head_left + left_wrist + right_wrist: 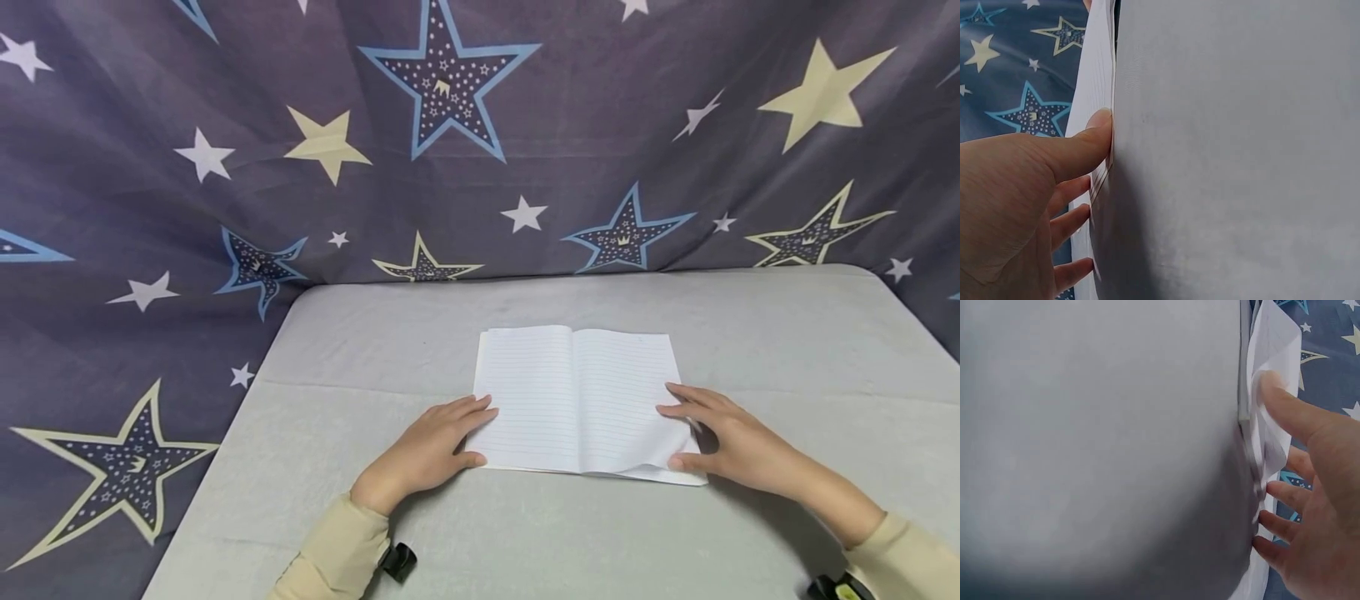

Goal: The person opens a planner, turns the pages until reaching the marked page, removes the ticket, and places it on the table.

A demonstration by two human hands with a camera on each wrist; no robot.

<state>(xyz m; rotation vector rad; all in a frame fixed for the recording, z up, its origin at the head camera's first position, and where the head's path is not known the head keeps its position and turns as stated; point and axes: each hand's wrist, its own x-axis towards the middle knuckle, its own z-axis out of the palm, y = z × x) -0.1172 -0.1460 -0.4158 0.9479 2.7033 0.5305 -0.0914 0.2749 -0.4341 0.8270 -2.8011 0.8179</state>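
An open notebook (525,392) with blank ruled pages lies on the grey-covered surface. My left hand (431,442) rests at its lower left edge, fingers on the margin and thumb near the bottom corner. In the left wrist view, the left thumb (1094,134) touches the edges of the stacked pages. On the opposite side, my right hand (738,442) has its fingers spread over the right edge. The right thumb (1275,394) presses the lower right part of a page (1279,344), which is bent and lifted off the sheets beneath.
The light grey cloth-covered table (360,350) extends around the notebook on all sides. A dark curtain (247,192) with a star pattern hangs behind it and along the left. Black wrist devices (399,562) sit by both beige sleeves (330,546).
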